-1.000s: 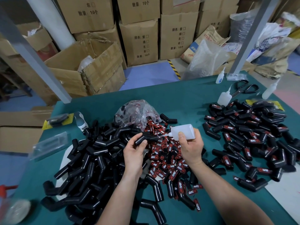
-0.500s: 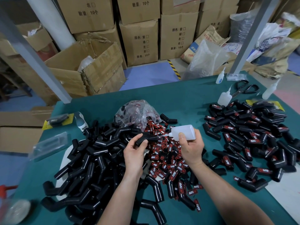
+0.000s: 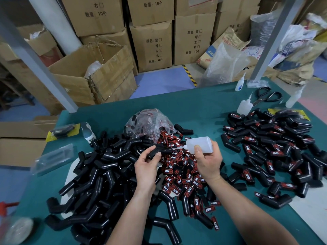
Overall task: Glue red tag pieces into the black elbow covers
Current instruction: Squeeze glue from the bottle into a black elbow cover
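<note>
Head cam view: both forearms come up from the bottom edge and meet over the middle of the teal-covered work table [image 3: 109, 119]. The left hand [image 3: 146, 167] is palm-up-ish with the fingers curled, pinching one black bent-tube rubber elbow cover [image 3: 155, 152] between thumb and fingertips, just above the heap. The right hand [image 3: 208, 165] is wrapped round a translucent white plastic squeeze glue bottle [image 3: 200, 145], thumb on the front, held sideways with the thin nozzle pointing left at the held cover. Whether the tip actually touches the cover is hard to tell.

Right under both hands sits the loose pile of red-and-black printed tag pieces [image 3: 178, 172], spilling out of a crumpled clear plastic bag [image 3: 148, 124]. To the left is a big heap of plain black elbow covers [image 3: 99, 175]; well apart on the right is a spread of black covers with red tags on them [image 3: 276, 149]. Black-handled scissors [image 3: 267, 96] and a small spare white dropper bottle [image 3: 245, 106] sit at the far right.
</note>
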`<control>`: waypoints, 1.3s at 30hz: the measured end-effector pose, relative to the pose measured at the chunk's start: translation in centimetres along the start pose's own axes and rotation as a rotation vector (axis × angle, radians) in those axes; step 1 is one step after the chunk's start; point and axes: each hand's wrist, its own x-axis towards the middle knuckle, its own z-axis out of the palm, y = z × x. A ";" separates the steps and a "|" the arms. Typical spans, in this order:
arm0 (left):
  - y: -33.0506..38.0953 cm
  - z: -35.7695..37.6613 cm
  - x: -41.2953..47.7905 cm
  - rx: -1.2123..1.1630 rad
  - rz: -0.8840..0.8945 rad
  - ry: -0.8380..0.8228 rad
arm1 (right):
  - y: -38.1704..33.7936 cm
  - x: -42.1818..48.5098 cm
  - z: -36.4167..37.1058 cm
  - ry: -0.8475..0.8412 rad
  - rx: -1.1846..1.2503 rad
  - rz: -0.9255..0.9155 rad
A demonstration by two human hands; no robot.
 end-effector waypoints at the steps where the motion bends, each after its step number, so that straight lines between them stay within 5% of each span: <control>1: 0.0 0.0 0.0 0.003 -0.001 0.002 | 0.0 0.0 0.0 0.002 0.006 0.002; 39: 0.3 0.3 -0.4 0.027 0.058 -0.004 | -0.1 0.0 0.0 0.005 0.002 0.016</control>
